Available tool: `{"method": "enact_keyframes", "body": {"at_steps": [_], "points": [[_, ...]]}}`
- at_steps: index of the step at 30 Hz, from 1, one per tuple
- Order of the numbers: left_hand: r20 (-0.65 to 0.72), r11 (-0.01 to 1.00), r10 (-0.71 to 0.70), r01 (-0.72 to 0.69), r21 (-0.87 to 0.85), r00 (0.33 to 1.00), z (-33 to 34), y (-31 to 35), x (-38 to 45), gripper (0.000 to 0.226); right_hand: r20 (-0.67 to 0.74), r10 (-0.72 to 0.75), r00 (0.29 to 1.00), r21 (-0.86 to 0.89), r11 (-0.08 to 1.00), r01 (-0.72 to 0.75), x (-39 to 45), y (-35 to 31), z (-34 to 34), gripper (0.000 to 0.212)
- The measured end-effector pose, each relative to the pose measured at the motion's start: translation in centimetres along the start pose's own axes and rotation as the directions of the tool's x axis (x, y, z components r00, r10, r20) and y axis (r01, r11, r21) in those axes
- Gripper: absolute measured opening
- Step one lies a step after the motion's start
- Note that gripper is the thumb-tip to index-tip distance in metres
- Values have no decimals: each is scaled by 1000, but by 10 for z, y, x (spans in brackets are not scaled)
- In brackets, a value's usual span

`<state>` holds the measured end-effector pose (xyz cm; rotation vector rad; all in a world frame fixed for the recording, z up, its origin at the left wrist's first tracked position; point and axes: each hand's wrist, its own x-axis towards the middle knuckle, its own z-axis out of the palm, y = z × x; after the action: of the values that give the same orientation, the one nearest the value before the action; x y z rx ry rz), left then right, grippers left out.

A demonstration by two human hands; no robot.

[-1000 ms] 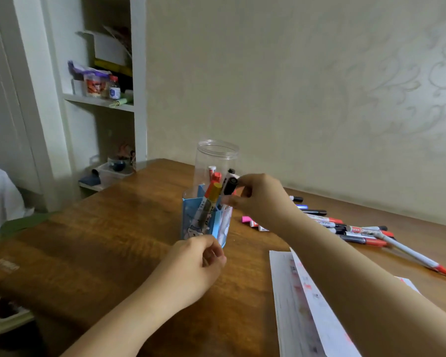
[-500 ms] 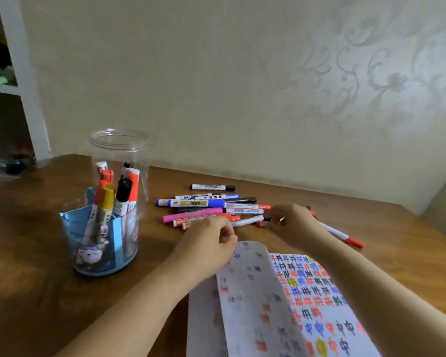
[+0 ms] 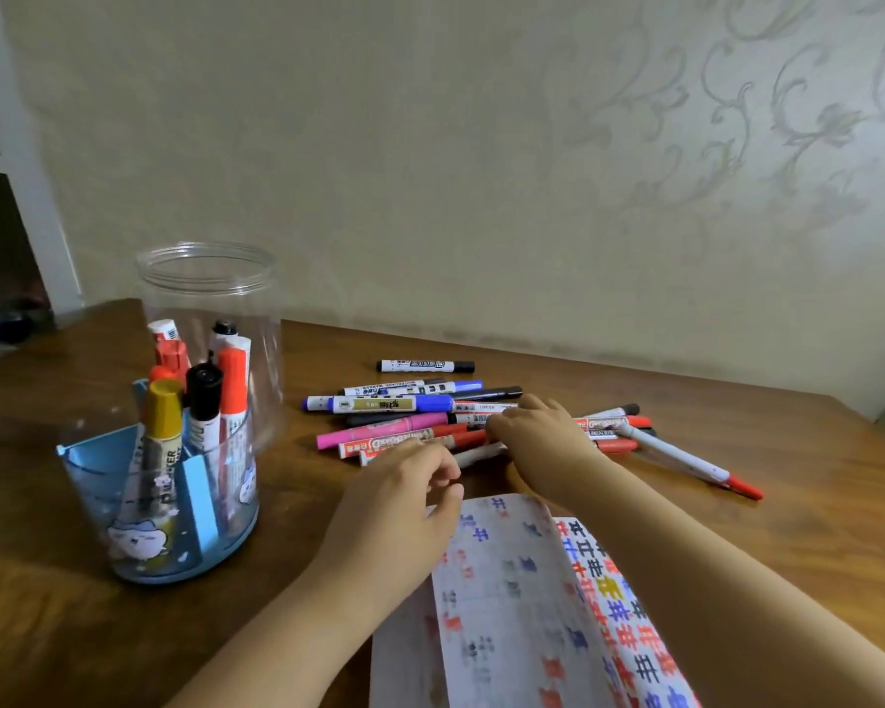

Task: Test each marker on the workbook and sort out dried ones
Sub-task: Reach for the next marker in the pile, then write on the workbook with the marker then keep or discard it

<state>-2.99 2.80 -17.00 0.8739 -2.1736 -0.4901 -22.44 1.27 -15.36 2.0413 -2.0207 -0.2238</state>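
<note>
A pile of loose markers point(image 3: 394, 404) lies on the wooden table point(image 3: 47, 631) by the wall. My right hand point(image 3: 537, 436) rests on the middle of that pile, its fingers laid over the barrels and hiding some. My left hand point(image 3: 404, 503) hovers at the near edge of the pile, fingers loosely curled and holding nothing, just above the workbook's top left corner. The workbook point(image 3: 522, 605) lies open near me, covered in coloured characters, partly under my right forearm. A blue holder point(image 3: 98, 472) at the left contains several upright markers.
A tall clear plastic jar point(image 3: 210, 278) stands right behind the blue holder. One black-capped marker point(image 3: 425, 366) lies apart, nearer the wall. A long white pen with a red tip point(image 3: 685, 459) sticks out to the right. A white shelf unit stands at the far left.
My right hand left the marker in the holder and swung right onto the loose pile. My left hand moved up to the pile's near edge. The view turned right toward the workbook.
</note>
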Motion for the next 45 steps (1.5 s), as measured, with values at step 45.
{"method": "enact_keyframes", "body": {"at_steps": [45], "points": [[505,918,163,-318,238,847,-27,68,-34,20,-134,-260,956,158,947,280,-167,-43,-55,28]]}}
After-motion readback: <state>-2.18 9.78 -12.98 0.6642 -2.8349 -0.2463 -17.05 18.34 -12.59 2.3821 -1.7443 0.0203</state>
